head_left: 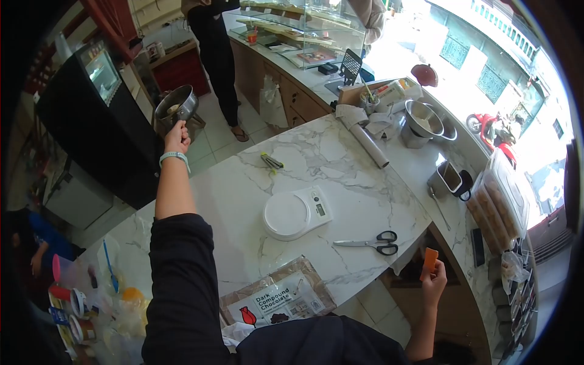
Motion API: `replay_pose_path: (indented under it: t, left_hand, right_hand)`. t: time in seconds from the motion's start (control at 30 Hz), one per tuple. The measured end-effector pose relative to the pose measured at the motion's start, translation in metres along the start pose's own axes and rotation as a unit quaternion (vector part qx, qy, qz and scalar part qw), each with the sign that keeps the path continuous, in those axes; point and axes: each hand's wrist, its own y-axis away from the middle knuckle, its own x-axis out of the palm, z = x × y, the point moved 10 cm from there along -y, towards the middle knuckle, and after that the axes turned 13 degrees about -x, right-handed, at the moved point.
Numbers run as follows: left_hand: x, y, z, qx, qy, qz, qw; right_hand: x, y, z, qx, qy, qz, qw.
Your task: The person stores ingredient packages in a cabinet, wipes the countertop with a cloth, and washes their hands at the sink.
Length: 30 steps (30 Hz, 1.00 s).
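Note:
My left hand [177,139] is closed round the handle of a metal pan [187,104], stretched out past the counter's far left edge; something pale lies in the pan. At the right, my right hand [434,281] pinches a small orange piece [430,260] beyond the counter edge. Between them on the marble counter [243,182] are a white kitchen scale [289,213] with a display, and black-handled scissors [365,243]. A dark compound chocolate pack [277,301] lies near my body.
A person in dark clothes [216,55] stands behind the counter. Metal bowls [424,118], a foil roll [369,145], a metal tin [446,178] and stacked plastic boxes [499,201] line the right. Green-tipped clips [272,160] lie at the back; cups and jars [79,301] crowd the lower left.

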Motion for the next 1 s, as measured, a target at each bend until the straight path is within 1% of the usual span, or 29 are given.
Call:
replay_pose_path:
  t: [0.07,0.13,0.2,0.3,0.33,0.4,0.5,0.53,0.63,0.7,0.77,0.8,0.83,1.0]
  left_hand:
    - [-0.038,0.005,-0.025,0.034,-0.021,-0.053,0.998]
    - [-0.088,0.021,-0.055,0.069,-0.031,-0.109,0.991]
    - [-0.145,0.044,-0.084,0.103,-0.029,-0.164,0.981]
    - [-0.238,0.089,-0.118,0.128,-0.049,-0.243,0.96]
    - [-0.27,0.099,-0.126,0.13,-0.054,-0.242,0.96]
    - [-0.329,0.131,-0.135,0.128,-0.043,-0.285,0.949]
    - [-0.405,0.182,-0.137,0.128,-0.009,-0.337,0.933]
    - [-0.428,0.195,-0.138,0.125,0.011,-0.355,0.926]
    - [-0.488,0.221,-0.138,0.126,0.035,-0.396,0.909]
    - [-0.511,0.236,-0.138,0.127,0.052,-0.4,0.906]
    - [-0.526,0.247,-0.135,0.126,0.067,-0.398,0.906]
    - [-0.529,0.251,-0.136,0.133,0.068,-0.388,0.909]
    - [-0.53,0.252,-0.136,0.139,0.069,-0.376,0.913]
    - [-0.563,0.248,-0.125,0.124,0.088,-0.388,0.909]
  right_hand:
    - [-0.007,0.003,-0.002,0.024,0.012,-0.011,1.0]
    - [-0.001,0.003,-0.008,0.021,0.011,0.005,1.0]
    - [0.011,0.003,-0.017,0.041,0.013,0.017,0.999]
    - [0.036,-0.008,-0.003,0.02,0.004,0.049,0.999]
    - [0.046,-0.012,0.001,0.016,-0.001,0.06,0.998]
    - [0.062,-0.021,0.017,-0.033,-0.002,0.066,0.997]
    - [0.084,-0.026,0.034,-0.067,-0.013,0.083,0.994]
    - [0.089,-0.027,0.039,-0.081,-0.016,0.072,0.994]
    - [0.109,-0.026,0.054,-0.084,-0.011,0.105,0.991]
    - [0.122,-0.028,0.05,-0.086,-0.022,0.118,0.989]
    - [0.129,-0.03,0.07,-0.169,0.029,0.116,0.978]
    - [0.133,-0.03,0.076,-0.15,0.018,0.123,0.981]
    - [0.137,-0.031,0.079,-0.151,0.02,0.125,0.98]
    - [0.149,-0.029,0.096,-0.159,0.022,0.141,0.977]
